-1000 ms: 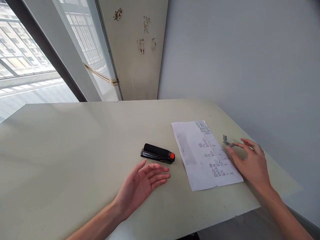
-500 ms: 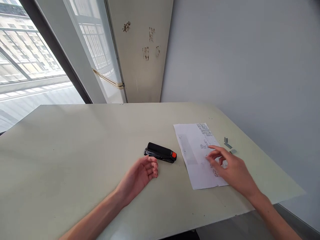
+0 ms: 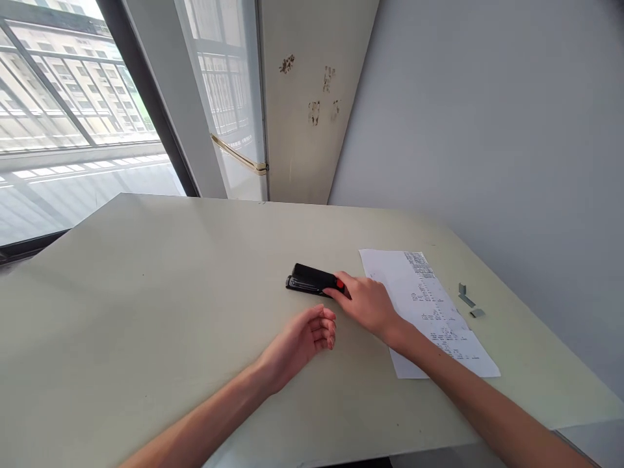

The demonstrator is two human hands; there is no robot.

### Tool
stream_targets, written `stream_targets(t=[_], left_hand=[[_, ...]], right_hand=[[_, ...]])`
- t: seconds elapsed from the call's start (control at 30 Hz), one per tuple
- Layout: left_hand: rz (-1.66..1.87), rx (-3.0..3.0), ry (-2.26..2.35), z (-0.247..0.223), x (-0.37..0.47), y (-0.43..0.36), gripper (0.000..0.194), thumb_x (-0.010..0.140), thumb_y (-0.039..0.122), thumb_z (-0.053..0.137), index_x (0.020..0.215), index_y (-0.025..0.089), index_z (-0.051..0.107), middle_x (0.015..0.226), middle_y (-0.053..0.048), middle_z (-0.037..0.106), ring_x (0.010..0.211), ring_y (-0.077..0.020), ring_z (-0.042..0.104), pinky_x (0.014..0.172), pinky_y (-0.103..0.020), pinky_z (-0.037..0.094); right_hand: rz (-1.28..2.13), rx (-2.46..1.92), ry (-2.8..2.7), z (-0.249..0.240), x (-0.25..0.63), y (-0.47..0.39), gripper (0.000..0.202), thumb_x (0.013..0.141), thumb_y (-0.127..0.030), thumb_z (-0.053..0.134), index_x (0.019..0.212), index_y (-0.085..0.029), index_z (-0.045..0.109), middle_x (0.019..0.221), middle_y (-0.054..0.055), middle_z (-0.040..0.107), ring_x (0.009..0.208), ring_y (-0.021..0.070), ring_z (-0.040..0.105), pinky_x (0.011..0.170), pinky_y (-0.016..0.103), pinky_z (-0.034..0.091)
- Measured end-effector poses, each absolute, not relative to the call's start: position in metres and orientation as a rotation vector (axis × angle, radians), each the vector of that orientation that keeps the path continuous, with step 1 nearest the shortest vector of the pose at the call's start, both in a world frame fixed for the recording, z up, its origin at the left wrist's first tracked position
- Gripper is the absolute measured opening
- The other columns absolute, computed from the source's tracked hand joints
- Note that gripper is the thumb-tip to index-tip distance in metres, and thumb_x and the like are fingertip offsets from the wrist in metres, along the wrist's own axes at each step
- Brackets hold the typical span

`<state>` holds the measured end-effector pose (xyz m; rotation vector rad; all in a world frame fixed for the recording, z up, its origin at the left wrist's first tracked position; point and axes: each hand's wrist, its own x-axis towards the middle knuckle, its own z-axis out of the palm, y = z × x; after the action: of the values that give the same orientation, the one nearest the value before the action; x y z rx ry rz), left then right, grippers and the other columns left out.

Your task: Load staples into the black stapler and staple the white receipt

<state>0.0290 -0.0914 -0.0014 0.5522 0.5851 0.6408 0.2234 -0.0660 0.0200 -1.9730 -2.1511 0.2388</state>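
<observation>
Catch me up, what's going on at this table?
The person's right hand has hold of the black stapler by its red-marked end. The left hand is just nearer the camera, fingers loosely curled, apparently holding nothing. A printed sheet lies on the table, the right forearm crossing over it; small grey pieces lie to its right.

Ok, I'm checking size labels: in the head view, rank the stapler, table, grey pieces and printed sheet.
1. Table
2. Printed sheet
3. Stapler
4. Grey pieces, too alike to rank individually

Right hand (image 3: 368, 302) holds a long black, red-ended stapler (image 3: 314, 278); left hand (image 3: 305, 335) curls nearside of the grip, 1 white printed paper sheet (image 3: 424, 305) rightward.
</observation>
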Motion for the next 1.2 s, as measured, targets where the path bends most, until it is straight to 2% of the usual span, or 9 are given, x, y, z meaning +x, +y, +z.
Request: stream_targets(t=[0.1,0.23,0.37,0.53,0.73,0.87,1.07,1.2], left_hand=[[0.633,0.546,0.590,-0.002,0.030,-0.094,0.027,0.097,0.041,0.070,0.092,0.014,0.073,0.087,-0.005,0.061,0.078,-0.0156,0.055,0.079,-0.030,0.047],[0.624,0.550,0.585,-0.003,0.030,-0.095,0.031,0.094,0.044,0.073,0.091,0.014,0.073,0.083,-0.005,0.060,0.076,-0.0157,0.055,0.078,-0.031,0.046],[0.623,0.563,0.575,-0.004,0.030,-0.094,0.036,0.094,0.050,0.073,0.092,0.014,0.072,0.083,-0.005,0.061,0.075,-0.0159,0.056,0.079,-0.032,0.045],[0.614,0.554,0.558,-0.005,0.029,-0.091,0.040,0.092,0.054,0.074,0.092,0.014,0.072,0.083,-0.005,0.061,0.075,-0.0159,0.055,0.079,-0.032,0.046],[0.577,0.547,0.526,-0.005,0.030,-0.087,0.044,0.086,0.056,0.081,0.090,0.014,0.071,0.083,-0.005,0.062,0.075,-0.0151,0.056,0.078,-0.030,0.045],[0.561,0.549,0.520,-0.007,0.030,-0.084,0.041,0.089,0.055,0.078,0.088,0.014,0.071,0.083,-0.005,0.064,0.075,-0.0150,0.057,0.079,-0.030,0.045],[0.569,0.586,0.523,-0.006,0.027,-0.083,0.041,0.092,0.055,0.075,0.082,0.015,0.069,0.083,-0.004,0.064,0.075,-0.0151,0.057,0.080,-0.031,0.045],[0.577,0.661,0.527,-0.007,0.019,-0.077,0.041,0.094,0.055,0.073,0.089,0.014,0.072,0.087,-0.006,0.065,0.077,-0.0158,0.059,0.080,-0.031,0.046]], right_hand=[[0.244,-1.967,-2.186,0.025,0.197,-0.028,0.026,0.105,-0.050,0.057,0.103,-0.026,0.067,0.079,0.002,0.075,0.072,0.0224,0.069,0.059,0.029,0.032],[0.261,-1.901,-2.204,0.022,0.158,0.024,0.030,0.106,-0.052,0.053,0.115,-0.026,0.066,0.093,0.006,0.078,0.084,0.0249,0.071,0.065,0.030,0.037],[0.330,-1.820,-2.216,0.017,0.125,0.068,0.034,0.108,-0.053,0.049,0.126,-0.028,0.062,0.099,0.006,0.078,0.091,0.0249,0.071,0.071,0.031,0.043],[0.426,-1.745,-2.176,0.009,0.101,0.105,0.039,0.109,-0.057,0.044,0.133,-0.031,0.060,0.102,0.004,0.078,0.093,0.0245,0.070,0.070,0.030,0.045],[0.461,-1.723,-2.052,-0.009,0.091,0.117,0.050,0.108,-0.063,0.039,0.146,-0.035,0.054,0.101,0.002,0.078,0.093,0.0253,0.071,0.074,0.031,0.046],[0.474,-1.704,-1.965,-0.017,0.090,0.117,0.050,0.107,-0.064,0.041,0.146,-0.036,0.055,0.103,0.001,0.078,0.094,0.0257,0.071,0.076,0.032,0.046],[0.568,-1.658,-1.824,-0.021,0.088,0.117,0.043,0.106,-0.057,0.051,0.142,-0.035,0.057,0.103,0.002,0.078,0.099,0.0263,0.071,0.081,0.034,0.048],[0.715,-1.588,-1.699,-0.019,0.093,0.109,0.047,0.106,-0.051,0.054,0.146,-0.029,0.049,0.102,0.002,0.079,0.101,0.0228,0.073,0.085,0.034,0.053]])
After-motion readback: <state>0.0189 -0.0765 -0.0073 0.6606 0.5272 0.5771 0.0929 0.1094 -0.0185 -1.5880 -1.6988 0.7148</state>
